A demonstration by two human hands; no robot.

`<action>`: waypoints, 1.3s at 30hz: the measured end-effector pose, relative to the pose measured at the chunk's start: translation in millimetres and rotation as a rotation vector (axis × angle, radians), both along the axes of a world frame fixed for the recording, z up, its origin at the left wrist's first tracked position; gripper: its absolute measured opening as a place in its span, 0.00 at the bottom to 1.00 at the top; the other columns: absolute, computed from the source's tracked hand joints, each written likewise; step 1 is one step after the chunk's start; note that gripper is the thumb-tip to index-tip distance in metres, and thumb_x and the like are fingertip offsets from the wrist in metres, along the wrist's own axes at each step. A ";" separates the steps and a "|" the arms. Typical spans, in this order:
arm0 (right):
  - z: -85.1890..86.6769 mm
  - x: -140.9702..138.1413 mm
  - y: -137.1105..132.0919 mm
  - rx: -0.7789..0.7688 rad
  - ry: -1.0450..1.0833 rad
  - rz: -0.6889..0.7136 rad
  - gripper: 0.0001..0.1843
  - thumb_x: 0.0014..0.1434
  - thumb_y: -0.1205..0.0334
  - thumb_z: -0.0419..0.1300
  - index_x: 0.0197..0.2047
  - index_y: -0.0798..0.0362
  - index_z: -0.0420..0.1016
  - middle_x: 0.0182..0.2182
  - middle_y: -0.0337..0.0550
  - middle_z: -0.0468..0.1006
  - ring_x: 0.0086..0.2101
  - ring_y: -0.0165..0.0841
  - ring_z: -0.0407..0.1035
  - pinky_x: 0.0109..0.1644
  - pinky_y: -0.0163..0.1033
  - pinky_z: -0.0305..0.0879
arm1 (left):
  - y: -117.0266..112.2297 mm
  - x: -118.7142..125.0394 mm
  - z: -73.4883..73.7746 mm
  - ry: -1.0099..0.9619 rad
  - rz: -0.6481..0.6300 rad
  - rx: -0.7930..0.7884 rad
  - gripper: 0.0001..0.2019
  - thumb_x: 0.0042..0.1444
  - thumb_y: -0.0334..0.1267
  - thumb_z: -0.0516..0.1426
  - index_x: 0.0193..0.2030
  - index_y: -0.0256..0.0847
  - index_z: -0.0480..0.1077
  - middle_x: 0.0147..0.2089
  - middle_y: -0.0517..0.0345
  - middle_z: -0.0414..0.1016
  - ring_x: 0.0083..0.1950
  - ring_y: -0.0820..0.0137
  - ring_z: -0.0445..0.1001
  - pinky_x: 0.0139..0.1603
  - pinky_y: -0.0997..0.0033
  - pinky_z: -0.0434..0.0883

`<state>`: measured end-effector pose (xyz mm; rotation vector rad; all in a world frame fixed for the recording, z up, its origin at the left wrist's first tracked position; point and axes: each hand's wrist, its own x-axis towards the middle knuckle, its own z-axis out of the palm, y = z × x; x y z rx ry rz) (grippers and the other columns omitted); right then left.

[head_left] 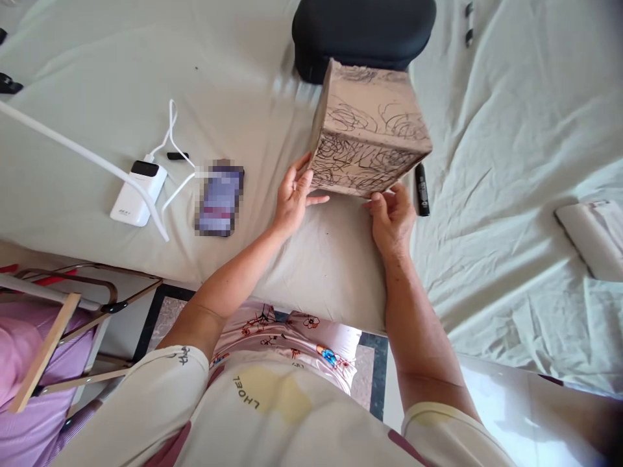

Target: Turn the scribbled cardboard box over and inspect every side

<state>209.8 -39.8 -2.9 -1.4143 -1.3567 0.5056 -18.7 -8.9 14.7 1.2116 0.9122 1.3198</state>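
A brown cardboard box (pixel 372 120) with dark scribbles on its faces is tilted over the cloth-covered table. My left hand (pixel 293 198) grips its left lower edge, thumb on the near face and fingers partly behind the box. At the lower right corner, my right hand (pixel 393 219) pinches the bottom edge between thumb and fingers. A black marker (pixel 422 189) lies just right of the box, close to my right hand. The underside and back of the box are hidden.
Behind the box sits a black case (pixel 363 32). To the left are a white power bank (pixel 139 193) with a cable and a blurred phone (pixel 221 201). A pen (pixel 469 24) and a pale flat object (pixel 594 237) lie at right. A folding chair (pixel 73 324) stands lower left.
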 end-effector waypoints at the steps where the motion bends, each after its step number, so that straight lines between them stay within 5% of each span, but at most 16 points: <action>1: -1.4 1.9 0.5 0.009 0.005 -0.004 0.34 0.63 0.28 0.60 0.56 0.48 0.73 0.33 0.40 0.80 0.31 0.35 0.75 0.38 0.45 0.75 | -1.7 3.0 -2.0 -0.018 -0.038 -0.022 0.34 0.67 0.65 0.54 0.72 0.48 0.59 0.73 0.45 0.70 0.67 0.54 0.77 0.49 0.57 0.87; 5: -4.0 5.2 0.9 0.037 0.012 -0.001 0.31 0.61 0.30 0.64 0.51 0.48 0.72 0.27 0.34 0.73 0.27 0.32 0.71 0.32 0.41 0.70 | -2.1 6.9 -2.0 -0.008 -0.093 0.002 0.33 0.67 0.64 0.55 0.71 0.48 0.58 0.70 0.45 0.73 0.67 0.57 0.77 0.49 0.60 0.87; 10: 0.5 -4.3 -0.3 0.123 0.085 0.007 0.29 0.61 0.32 0.65 0.52 0.46 0.69 0.26 0.32 0.71 0.25 0.31 0.70 0.31 0.40 0.69 | 3.4 -4.0 -2.9 0.218 0.023 0.072 0.35 0.68 0.70 0.49 0.70 0.48 0.62 0.68 0.45 0.75 0.64 0.60 0.78 0.52 0.61 0.84; 13: 7.3 -8.1 -0.5 0.191 0.150 -0.026 0.26 0.61 0.35 0.67 0.50 0.44 0.69 0.26 0.32 0.71 0.25 0.31 0.69 0.31 0.40 0.69 | 5.9 -9.3 -6.6 0.460 0.130 0.183 0.33 0.67 0.71 0.50 0.60 0.44 0.72 0.59 0.45 0.80 0.61 0.60 0.79 0.60 0.59 0.79; 16: 12.0 -7.3 0.4 0.281 0.192 -0.061 0.23 0.61 0.37 0.68 0.47 0.44 0.71 0.28 0.34 0.73 0.27 0.31 0.69 0.32 0.41 0.69 | 6.9 -9.4 -9.6 0.562 0.135 0.214 0.31 0.65 0.70 0.53 0.48 0.40 0.75 0.49 0.45 0.82 0.52 0.61 0.82 0.55 0.61 0.81; 19: 11.9 -4.4 1.5 0.320 0.196 -0.077 0.22 0.61 0.37 0.68 0.45 0.44 0.71 0.29 0.35 0.74 0.28 0.32 0.70 0.33 0.42 0.69 | 5.0 -7.2 -5.8 0.508 0.148 0.202 0.30 0.67 0.66 0.56 0.60 0.43 0.69 0.54 0.46 0.80 0.50 0.64 0.82 0.51 0.64 0.82; 22: 11.3 -2.2 1.1 0.325 0.198 -0.093 0.21 0.63 0.37 0.67 0.46 0.43 0.71 0.29 0.35 0.72 0.28 0.32 0.68 0.34 0.43 0.70 | 1.0 -8.5 6.3 0.428 0.227 0.266 0.40 0.66 0.67 0.57 0.76 0.52 0.50 0.66 0.45 0.72 0.59 0.63 0.79 0.54 0.64 0.82; 25: 14.4 -1.5 -0.3 0.367 0.208 -0.108 0.18 0.64 0.39 0.66 0.45 0.44 0.72 0.29 0.36 0.70 0.28 0.31 0.66 0.35 0.43 0.68 | -0.1 -14.2 15.5 0.440 0.262 0.397 0.42 0.65 0.70 0.54 0.79 0.62 0.43 0.76 0.47 0.60 0.68 0.61 0.73 0.59 0.64 0.81; 27: 17.6 -0.8 -0.9 0.391 0.194 -0.124 0.18 0.66 0.39 0.65 0.45 0.44 0.72 0.30 0.37 0.69 0.28 0.31 0.65 0.35 0.43 0.67 | 2.9 -18.3 13.5 0.504 0.258 0.502 0.36 0.68 0.69 0.51 0.78 0.64 0.47 0.79 0.51 0.55 0.72 0.61 0.70 0.60 0.65 0.81; 30: 21.9 1.6 -1.5 0.440 0.157 -0.153 0.19 0.67 0.38 0.62 0.44 0.45 0.71 0.31 0.37 0.67 0.28 0.29 0.65 0.35 0.42 0.66 | 9.6 -20.7 1.1 0.593 0.186 0.582 0.29 0.72 0.65 0.48 0.73 0.56 0.60 0.76 0.50 0.61 0.74 0.59 0.69 0.64 0.62 0.78; 34: 28.1 5.6 -4.3 0.406 0.110 -0.238 0.22 0.67 0.33 0.60 0.45 0.43 0.68 0.34 0.40 0.68 0.28 0.31 0.66 0.32 0.43 0.66 | 9.8 -16.1 -7.8 0.590 0.104 0.507 0.29 0.72 0.65 0.47 0.67 0.49 0.68 0.71 0.48 0.72 0.75 0.58 0.69 0.74 0.54 0.71; 39: 26.2 3.9 -5.9 0.259 0.098 -0.203 0.27 0.64 0.30 0.60 0.52 0.41 0.64 0.31 0.41 0.70 0.30 0.36 0.70 0.34 0.48 0.72 | 2.8 -12.5 -1.8 0.654 0.154 0.425 0.30 0.72 0.65 0.47 0.64 0.46 0.71 0.69 0.47 0.76 0.72 0.58 0.73 0.77 0.52 0.66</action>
